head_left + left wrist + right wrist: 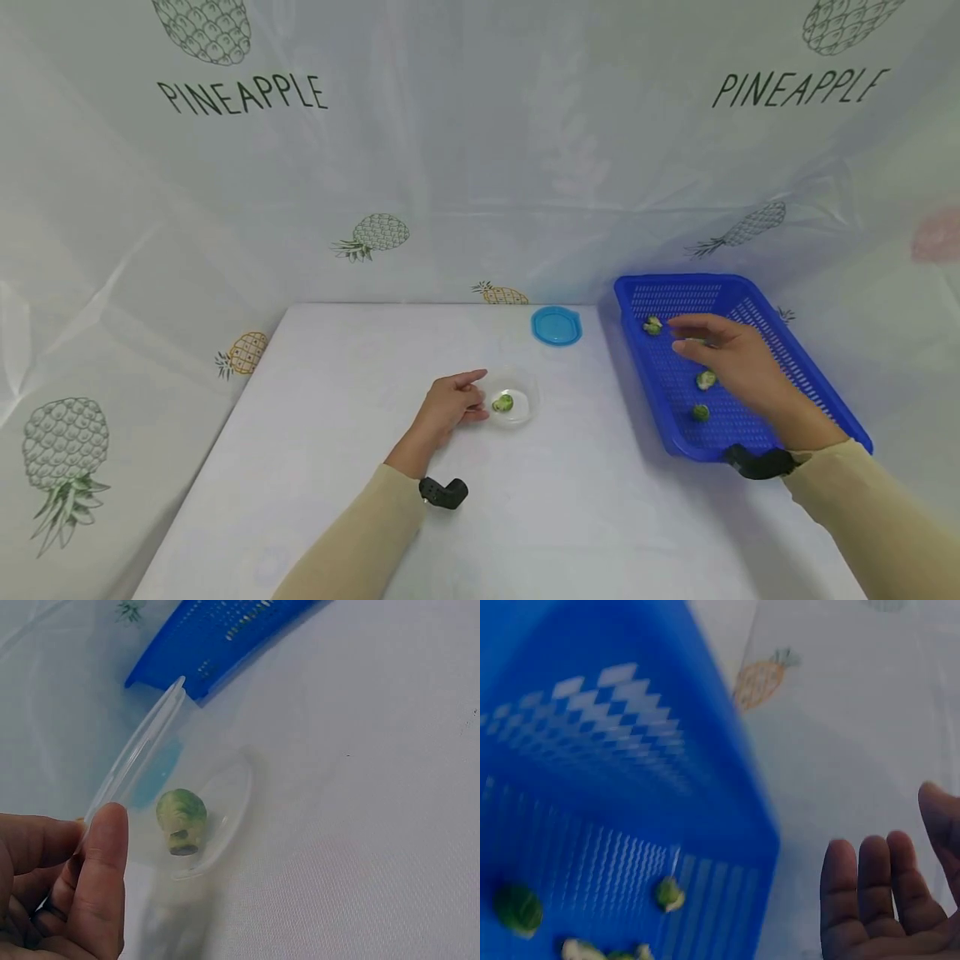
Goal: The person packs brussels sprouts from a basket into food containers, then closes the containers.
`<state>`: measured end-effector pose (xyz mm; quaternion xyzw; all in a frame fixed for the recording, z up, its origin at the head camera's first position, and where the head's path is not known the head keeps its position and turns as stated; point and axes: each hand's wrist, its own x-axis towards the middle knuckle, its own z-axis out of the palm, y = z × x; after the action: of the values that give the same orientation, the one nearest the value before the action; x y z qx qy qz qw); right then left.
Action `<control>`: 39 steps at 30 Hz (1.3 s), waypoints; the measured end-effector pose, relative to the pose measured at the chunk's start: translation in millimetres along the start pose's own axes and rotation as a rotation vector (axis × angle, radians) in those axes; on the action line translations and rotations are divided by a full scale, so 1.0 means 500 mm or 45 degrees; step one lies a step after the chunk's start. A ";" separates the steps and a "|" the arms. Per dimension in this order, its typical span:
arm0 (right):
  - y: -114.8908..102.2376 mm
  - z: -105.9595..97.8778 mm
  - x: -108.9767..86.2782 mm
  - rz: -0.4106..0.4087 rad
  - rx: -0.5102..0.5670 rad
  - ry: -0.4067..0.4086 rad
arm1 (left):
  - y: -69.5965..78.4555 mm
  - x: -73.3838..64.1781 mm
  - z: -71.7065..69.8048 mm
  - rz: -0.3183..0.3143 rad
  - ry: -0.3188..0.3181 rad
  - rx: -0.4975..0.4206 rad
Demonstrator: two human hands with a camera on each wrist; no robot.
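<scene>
My left hand (447,406) pinches the near rim of a clear plastic container (532,403) in the middle of the white table. Inside the container lies one Brussels sprout (181,819), its cut stem showing in the left wrist view. Over a blue basket (750,427) hovers my right hand (731,358), thumb apart from the fingers and nothing between them. Several sprouts lie on the basket floor: one at the far left (652,326), one below the hand (706,380), one nearer me (700,412). Another is partly hidden behind the right fingers.
A round blue lid (557,326) lies flat on the table (337,500) near the back edge, between container and basket. The high-walled basket stands along the table's right side. Pineapple-printed sheeting (480,150) hangs behind and at both sides.
</scene>
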<state>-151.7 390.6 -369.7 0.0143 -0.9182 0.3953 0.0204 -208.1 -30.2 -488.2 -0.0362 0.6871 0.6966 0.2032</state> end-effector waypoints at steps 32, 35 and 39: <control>0.243 -0.096 0.061 0.206 -0.046 -0.547 | -0.007 0.001 0.001 -0.001 -0.018 -0.022; 0.250 -0.092 0.065 0.212 -0.019 -0.570 | -0.006 0.001 0.000 -0.006 -0.014 -0.023; 0.250 -0.079 0.072 0.232 0.042 -0.607 | -0.003 0.003 -0.003 -0.009 -0.008 -0.023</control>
<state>-191.9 505.0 -431.6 0.0247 -0.8880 0.3959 -0.2328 -209.4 -31.4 -490.4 -0.0380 0.6801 0.7021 0.2074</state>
